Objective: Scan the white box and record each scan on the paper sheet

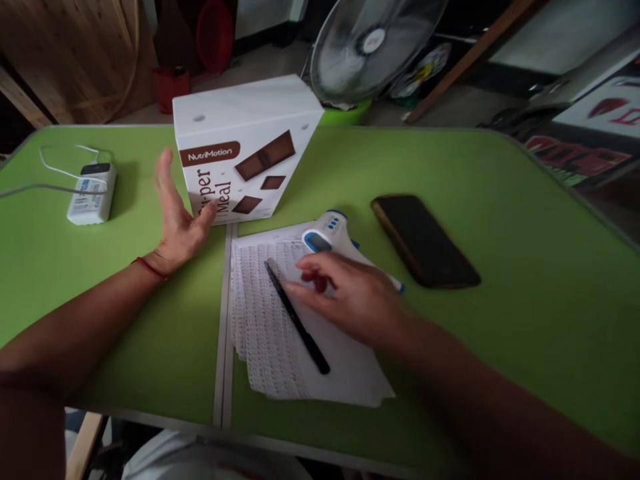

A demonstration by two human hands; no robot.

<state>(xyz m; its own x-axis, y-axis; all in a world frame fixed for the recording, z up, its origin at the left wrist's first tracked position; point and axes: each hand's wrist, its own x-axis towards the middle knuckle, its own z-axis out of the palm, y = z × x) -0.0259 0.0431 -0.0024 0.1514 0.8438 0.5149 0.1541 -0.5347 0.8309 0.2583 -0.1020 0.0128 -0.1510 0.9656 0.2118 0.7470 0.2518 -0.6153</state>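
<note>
My left hand (pixel 181 223) is spread open beside a white box (pixel 210 130) with brown bar pictures and "NutriMotion" on it. Its thumb crosses the lower front of the box; whether it touches I cannot tell. Over a stack of printed paper sheets (pixel 270 360) hovers my right hand (pixel 350 293), thumb and fingers apart and slightly curled, with nothing visibly held. A black pen (pixel 300 323) lies slantwise on the sheets, close to the right thumb. Just beyond that hand is a white and blue infrared thermometer (pixel 333 227), its handle partly hidden by the hand.
A dark smartphone (pixel 425 243) lies right of the thermometer on the green folding table (pixel 540 333). At the left stands a white adapter or power bank (pixel 93 200) with a cable. Behind the table's far edge is a large fan (pixel 373 63).
</note>
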